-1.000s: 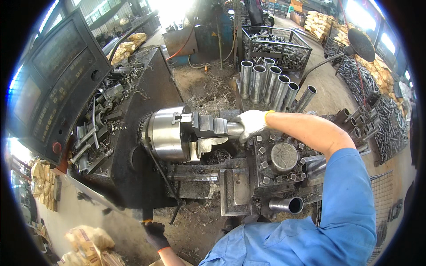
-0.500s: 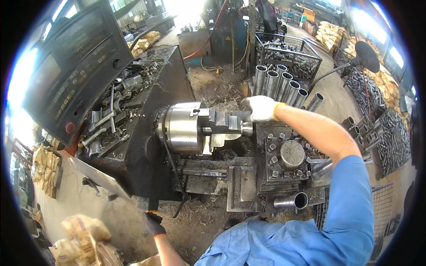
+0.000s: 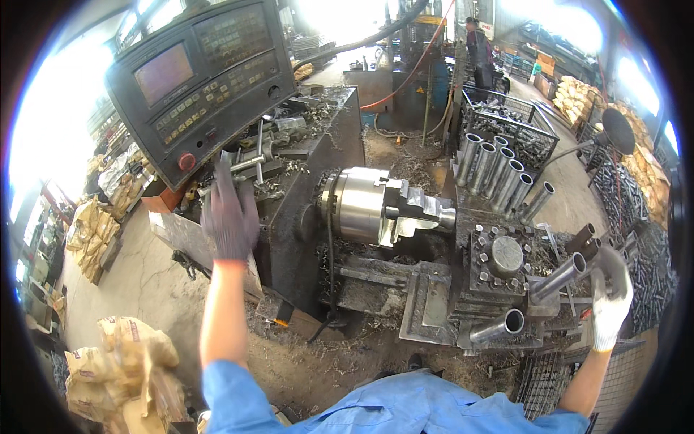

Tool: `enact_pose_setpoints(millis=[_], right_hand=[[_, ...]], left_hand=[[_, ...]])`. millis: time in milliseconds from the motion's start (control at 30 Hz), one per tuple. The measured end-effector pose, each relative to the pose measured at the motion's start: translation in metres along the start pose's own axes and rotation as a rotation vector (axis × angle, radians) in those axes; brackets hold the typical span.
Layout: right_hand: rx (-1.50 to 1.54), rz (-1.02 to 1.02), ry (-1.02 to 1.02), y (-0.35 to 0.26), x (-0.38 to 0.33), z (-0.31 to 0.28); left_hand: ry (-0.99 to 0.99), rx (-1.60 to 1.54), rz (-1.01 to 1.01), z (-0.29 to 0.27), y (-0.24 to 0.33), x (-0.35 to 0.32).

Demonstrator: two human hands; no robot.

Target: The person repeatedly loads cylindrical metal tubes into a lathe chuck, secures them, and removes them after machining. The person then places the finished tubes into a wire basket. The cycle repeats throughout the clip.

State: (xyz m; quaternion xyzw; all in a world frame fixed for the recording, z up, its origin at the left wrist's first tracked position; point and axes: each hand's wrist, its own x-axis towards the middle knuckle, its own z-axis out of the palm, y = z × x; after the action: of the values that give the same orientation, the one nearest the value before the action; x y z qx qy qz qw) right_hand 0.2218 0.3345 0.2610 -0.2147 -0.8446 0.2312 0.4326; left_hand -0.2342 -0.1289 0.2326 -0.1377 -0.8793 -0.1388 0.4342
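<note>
My left hand (image 3: pixel 231 220), in a dark glove, is raised below the control panel (image 3: pixel 206 87), slightly blurred, with its fingers stretched and nothing in it. Off to the right, my right hand (image 3: pixel 611 300) wears a white glove with greyed fingers. Its thumb and fingers curve apart beside the metal tubes, and I see nothing held. Between the hands lies the lathe's bright chuck (image 3: pixel 358 207) with stepped jaws (image 3: pixel 416 206); a shiny round end (image 3: pixel 447 216) shows past them. A bolted tool post (image 3: pixel 506 255) stands right of it. One tube (image 3: pixel 558 279) slants beside the post; another tube (image 3: pixel 497 327) lies in front.
Several upright tubes (image 3: pixel 499 166) stand behind the tool post, near a wire crate (image 3: pixel 510 119) of metal pieces. Wrenches (image 3: pixel 253 159) and chips cover the ledge by the panel. Paper sacks (image 3: pixel 123 369) lie lower left. A lamp (image 3: pixel 617 132) juts in at right. Another person (image 3: pixel 478 54) stands far back.
My right hand has left the chuck jaws and moved right to the tubes. My left hand has risen from low at the left toward the panel. The view has turned left.
</note>
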Motion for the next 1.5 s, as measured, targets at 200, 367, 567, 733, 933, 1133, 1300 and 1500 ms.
enact_pose_setpoints(millis=[200,367,567,733,933,1133,1300,1500], right_hand=[[-0.187,0.284,0.039,0.05,-0.087,-0.057],[-0.145,0.351,0.118,0.095,-0.123,-0.063],[0.073,0.449,-0.058,0.177,-0.106,-0.018],[0.133,0.286,-0.203,0.207,-0.046,0.049],[-0.308,-0.057,-0.206,0.122,0.002,0.089],[0.556,-0.546,-0.194,-0.082,-0.043,0.109],[0.897,-0.879,-0.553,-0.244,-0.184,0.14],[0.74,-0.997,-1.43,-0.349,-0.426,0.137]], left_hand=[[-0.55,0.324,-0.345,0.053,-0.026,0.122],[0.189,0.049,0.147,0.023,0.026,0.04],[-0.699,-0.583,0.15,-0.007,0.135,-0.287],[-1.577,-0.408,-0.302,-0.069,0.162,-0.465],[-1.493,-0.3,-0.598,-0.152,0.134,-0.515],[-1.186,-0.22,-0.934,-0.255,0.095,-0.573],[-0.956,-0.134,-1.301,-0.382,0.084,-0.684],[-0.431,0.034,-1.936,-0.535,0.121,-0.828]])
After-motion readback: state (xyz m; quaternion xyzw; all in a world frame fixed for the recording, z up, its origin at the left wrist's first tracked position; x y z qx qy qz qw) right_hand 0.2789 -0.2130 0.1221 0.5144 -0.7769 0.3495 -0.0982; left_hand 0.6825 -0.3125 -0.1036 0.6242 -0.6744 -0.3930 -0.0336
